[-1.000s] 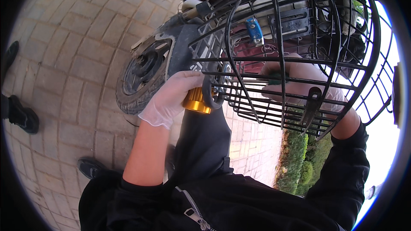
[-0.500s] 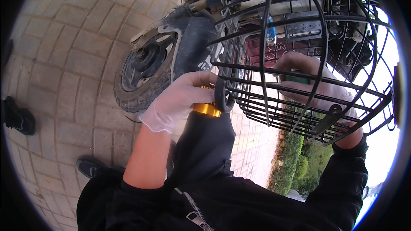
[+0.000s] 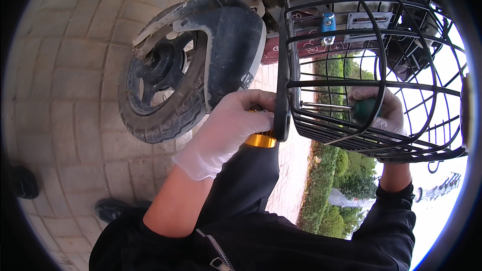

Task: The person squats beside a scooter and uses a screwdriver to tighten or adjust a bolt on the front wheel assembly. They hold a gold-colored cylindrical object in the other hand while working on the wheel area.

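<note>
My left hand (image 3: 226,125), in a thin whitish glove, is closed with its thumb and fingers around a gold-coloured round part (image 3: 261,141), which it partly hides. This part sits against a black strip (image 3: 283,115) on the left side of a black wire basket (image 3: 336,85). Inside the basket, my gloved right hand (image 3: 392,108) grips a screwdriver (image 3: 365,110) by its dark green handle. Its metal shaft points left, with the tip at the basket's left wire wall, across from my left hand. Whether the tip sits in a screw is too small to tell.
Left of the basket is a scooter's front wheel (image 3: 150,131) with a dusty black mudguard (image 3: 236,50). A blue-and-silver piece (image 3: 328,27) and a slotted metal plate (image 3: 369,22) show at the basket's far side. Paving (image 3: 75,80) lies below; shoes stand at left.
The view has shifted, with wheel and basket appearing differently placed. The screwdriver's shaft now shows, reaching the basket's left wall. My left hand keeps its grip on the gold-coloured part.
</note>
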Tool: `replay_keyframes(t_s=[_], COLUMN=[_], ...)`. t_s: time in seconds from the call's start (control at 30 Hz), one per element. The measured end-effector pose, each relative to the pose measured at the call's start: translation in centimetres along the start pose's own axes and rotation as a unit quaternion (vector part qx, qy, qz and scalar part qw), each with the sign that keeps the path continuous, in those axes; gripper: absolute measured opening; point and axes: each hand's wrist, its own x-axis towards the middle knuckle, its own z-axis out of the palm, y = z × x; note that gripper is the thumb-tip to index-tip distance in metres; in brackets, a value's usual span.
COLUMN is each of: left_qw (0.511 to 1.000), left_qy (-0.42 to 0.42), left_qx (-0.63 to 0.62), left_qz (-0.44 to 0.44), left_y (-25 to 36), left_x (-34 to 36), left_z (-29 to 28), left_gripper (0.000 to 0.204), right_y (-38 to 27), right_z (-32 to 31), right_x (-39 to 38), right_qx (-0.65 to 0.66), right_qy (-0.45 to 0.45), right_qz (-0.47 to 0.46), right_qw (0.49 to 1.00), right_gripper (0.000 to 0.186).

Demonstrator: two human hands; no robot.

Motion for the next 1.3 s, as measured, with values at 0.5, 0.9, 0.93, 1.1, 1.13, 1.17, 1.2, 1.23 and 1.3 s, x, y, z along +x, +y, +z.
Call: replay_keyframes(t_s=[0.5,0.9,0.93,1.1,1.13,1.17,1.2,1.23,1.3], left_qw=[0.998,1.000,0.999,0.998,0.998,0.998,0.997,0.997,0.996], left_qy=[-0.045,-0.008,-0.007,0.009,0.012,0.016,0.022,0.027,0.026], left_qx=[-0.051,0.000,0.024,0.057,0.060,0.063,0.066,0.068,0.066], left_qz=[0.009,-0.026,-0.038,0.013,0.016,0.022,0.028,0.027,0.044], left_y=[-0.8,0.0,0.2,0.2,0.1,0.0,-0.2,-0.3,-0.6], left_x=[0.5,0.6,0.4,-0.1,-0.2,-0.1,-0.1,-0.1,0.0], left_z=[-0.8,-0.3,-0.3,0.3,0.4,0.5,0.5,0.5,0.5], left_gripper=[0.024,0.021,0.026,0.021,0.020,0.019,0.018,0.017,0.016], right_y=[0.0,-1.0,-1.0,-1.5,-1.5,-1.6,-1.5,-1.4,-0.8], right_z=[-1.5,-0.1,0.0,0.3,0.3,0.3,0.3,0.2,0.2], right_x=[-0.3,-0.2,-0.2,-0.2,-0.1,0.0,0.0,0.2,0.4], right_qx=[-0.044,-0.062,-0.066,-0.125,-0.127,-0.097,-0.053,-0.082,-0.090], right_qy=[-0.033,-0.088,-0.112,-0.054,-0.034,-0.025,-0.007,-0.025,-0.053], right_qz=[0.049,0.045,0.015,0.085,0.121,0.142,0.151,0.127,0.066], right_qw=[0.997,0.993,0.991,0.987,0.984,0.985,0.987,0.988,0.992], right_gripper=[0.068,0.071,0.066,0.073,0.072,0.072,0.071,0.075,0.074])
